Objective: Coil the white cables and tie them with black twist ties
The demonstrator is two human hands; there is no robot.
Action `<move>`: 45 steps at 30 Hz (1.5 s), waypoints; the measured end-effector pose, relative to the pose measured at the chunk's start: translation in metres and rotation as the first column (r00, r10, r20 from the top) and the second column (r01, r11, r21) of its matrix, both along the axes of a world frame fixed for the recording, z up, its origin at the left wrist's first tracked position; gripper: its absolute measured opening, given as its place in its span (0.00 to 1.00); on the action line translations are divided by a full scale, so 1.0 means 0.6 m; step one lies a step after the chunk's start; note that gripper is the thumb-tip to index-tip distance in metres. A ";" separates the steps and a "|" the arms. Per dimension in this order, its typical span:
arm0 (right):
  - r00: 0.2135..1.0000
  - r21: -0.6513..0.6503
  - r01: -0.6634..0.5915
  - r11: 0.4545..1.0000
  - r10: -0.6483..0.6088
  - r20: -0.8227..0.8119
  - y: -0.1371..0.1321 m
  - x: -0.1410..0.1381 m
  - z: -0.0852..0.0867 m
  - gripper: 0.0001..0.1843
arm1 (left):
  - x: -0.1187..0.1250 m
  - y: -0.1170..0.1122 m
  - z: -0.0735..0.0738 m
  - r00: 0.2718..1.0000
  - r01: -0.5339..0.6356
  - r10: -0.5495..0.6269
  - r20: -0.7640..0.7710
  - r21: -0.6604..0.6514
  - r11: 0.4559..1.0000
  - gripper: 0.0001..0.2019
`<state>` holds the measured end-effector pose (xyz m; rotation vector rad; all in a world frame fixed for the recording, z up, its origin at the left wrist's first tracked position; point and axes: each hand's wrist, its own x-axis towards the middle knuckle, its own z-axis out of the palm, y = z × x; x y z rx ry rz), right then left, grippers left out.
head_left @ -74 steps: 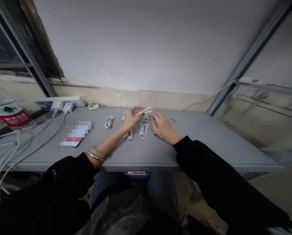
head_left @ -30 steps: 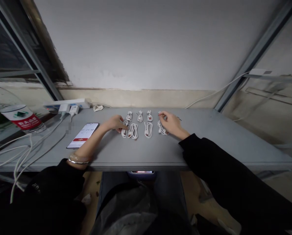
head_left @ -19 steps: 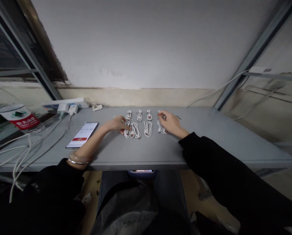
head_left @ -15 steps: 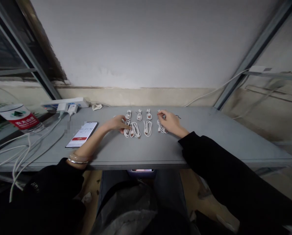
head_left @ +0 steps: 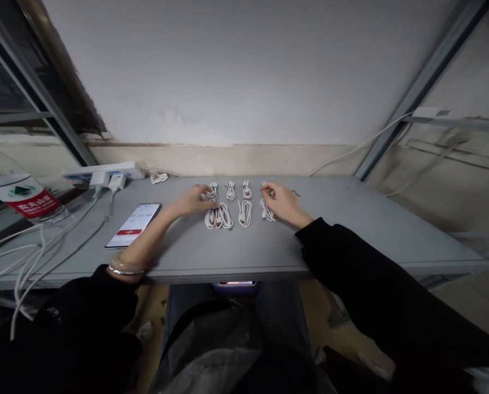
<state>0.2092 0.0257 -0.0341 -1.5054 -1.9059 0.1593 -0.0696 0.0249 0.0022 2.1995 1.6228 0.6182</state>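
Note:
Coiled white charging cables lie in two rows on the grey table. My left hand (head_left: 193,200) is at the left end, thumb and forefinger apart around the near side of a back-row cable (head_left: 213,191); whether it touches the cable is unclear. Just below its thumb lie two larger coils side by side, one a looped cable (head_left: 225,216). My right hand (head_left: 283,203) is at the right end, fingers bent together over a back-row cable that they mostly hide. Under that hand lies a front-row coil (head_left: 266,210). Between the hands are two small tied cables (head_left: 231,191) and a larger coil (head_left: 245,213).
A phone (head_left: 133,225) with a timer lies left of my left forearm. Behind it stand a power strip (head_left: 132,171) with plugged-in chargers and a red-labelled bottle (head_left: 29,200). Loose white cords (head_left: 31,257) trail over the table's left edge. A wall (head_left: 244,82) rises behind the table.
My left hand has moved slightly back from the front-row coils towards the back-row cable, its fingers more spread. My right hand stays over the same cables. The view has shifted slightly.

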 end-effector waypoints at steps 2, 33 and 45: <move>1.000 0.011 -0.014 1.000 0.014 0.003 0.001 -0.001 -0.001 0.12 | 0.005 -0.010 0.021 0.998 0.057 -0.055 -0.021 0.071 0.996 0.25; 0.910 0.026 -0.381 0.924 0.380 -0.168 0.015 -0.008 -0.013 0.20 | 0.092 -0.046 0.079 0.959 0.259 -0.204 -0.198 0.309 0.915 0.06; 0.548 -0.034 -0.279 0.960 0.130 -0.826 -0.004 -0.019 0.023 0.36 | 0.176 -0.050 -0.013 0.782 0.616 -0.456 -0.424 0.414 0.670 0.13</move>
